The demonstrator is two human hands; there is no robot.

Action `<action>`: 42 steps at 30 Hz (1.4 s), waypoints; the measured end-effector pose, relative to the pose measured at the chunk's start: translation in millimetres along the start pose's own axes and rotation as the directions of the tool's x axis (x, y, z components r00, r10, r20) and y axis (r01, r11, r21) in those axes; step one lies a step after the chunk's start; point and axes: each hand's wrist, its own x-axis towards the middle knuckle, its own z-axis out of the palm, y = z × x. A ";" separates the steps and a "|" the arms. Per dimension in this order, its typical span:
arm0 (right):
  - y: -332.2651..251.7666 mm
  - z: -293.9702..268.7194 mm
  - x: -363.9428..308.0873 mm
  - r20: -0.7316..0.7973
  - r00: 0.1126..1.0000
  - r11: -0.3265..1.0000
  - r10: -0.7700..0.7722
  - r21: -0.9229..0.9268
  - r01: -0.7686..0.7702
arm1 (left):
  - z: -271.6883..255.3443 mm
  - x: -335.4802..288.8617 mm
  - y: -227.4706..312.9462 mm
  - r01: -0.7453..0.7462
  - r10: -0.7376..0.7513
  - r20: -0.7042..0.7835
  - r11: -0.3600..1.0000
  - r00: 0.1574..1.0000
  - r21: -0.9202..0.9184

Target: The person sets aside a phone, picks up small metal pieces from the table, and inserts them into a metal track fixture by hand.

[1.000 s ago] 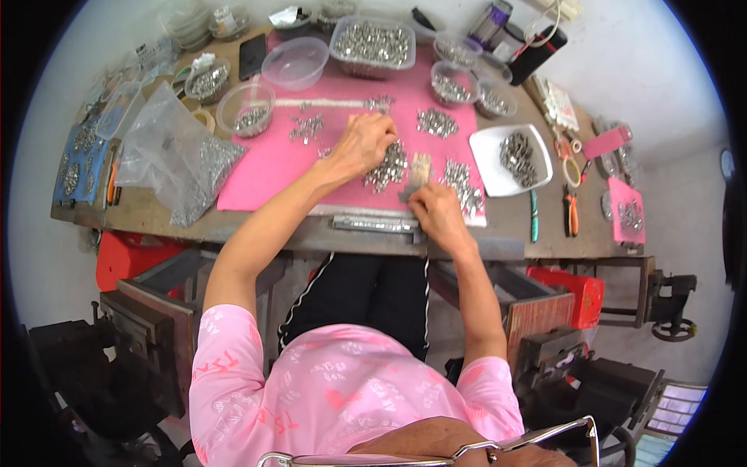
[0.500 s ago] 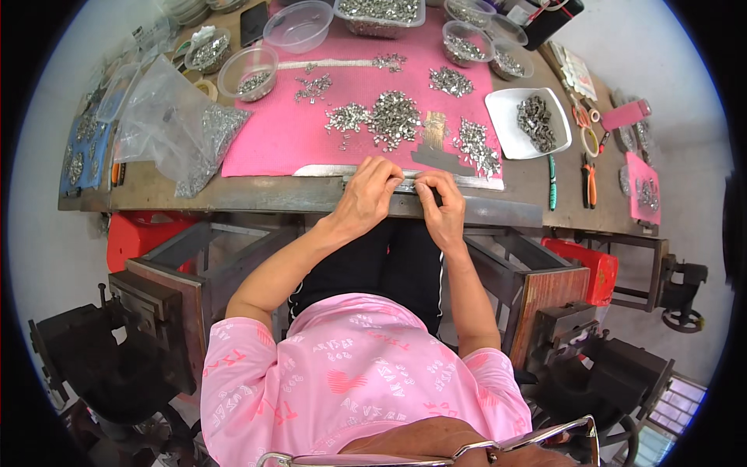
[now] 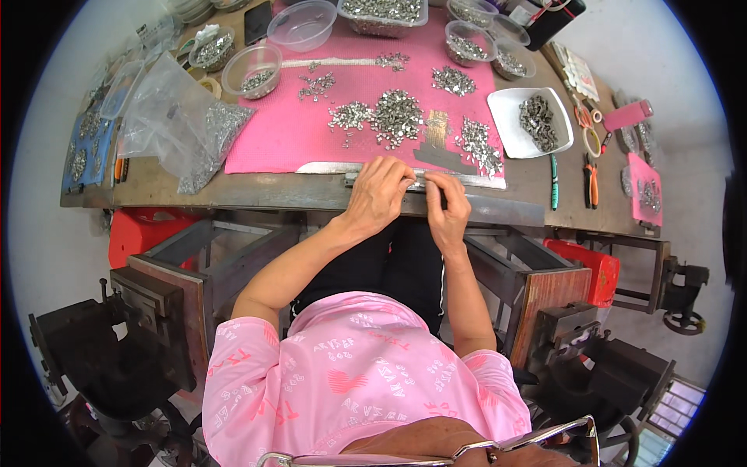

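At the bench's front edge, my left hand and my right hand meet over a narrow metal bar. Both have their fingers curled in a pinch, with the fingertips close together at the bar. Whatever lies between them is too small and covered to make out. Just beyond, a pink mat carries loose piles of small silvery metal pieces. A flat grey strip and a tan patch lie on the mat, past my right hand.
A white square dish of darker metal pieces stands right, near a green-handled tool and orange-handled pliers. A clear plastic bag of parts slumps at left. Round clear tubs and a rectangular tub stand farther back.
Both hands have shifted slightly to the right along the bar, still pinched. The piles and containers look the same; the whole view has moved a little.
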 end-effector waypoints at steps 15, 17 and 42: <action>4.5 -0.3 -2.6 -0.020 0.997 0.995 0.077 0.064 -0.076 | -3.3 -5.7 -3.7 -0.179 0.178 0.021 0.966 0.984 0.187; 3.6 -1.4 -4.1 -0.030 0.997 0.994 0.070 0.081 -0.067 | -7.1 -7.1 0.0 -0.204 0.196 0.062 0.961 0.979 0.185; 3.5 1.8 -0.9 -0.044 0.998 0.996 0.034 0.078 -0.031 | 10.6 162.5 -164.0 0.008 0.057 -0.084 0.780 0.995 0.625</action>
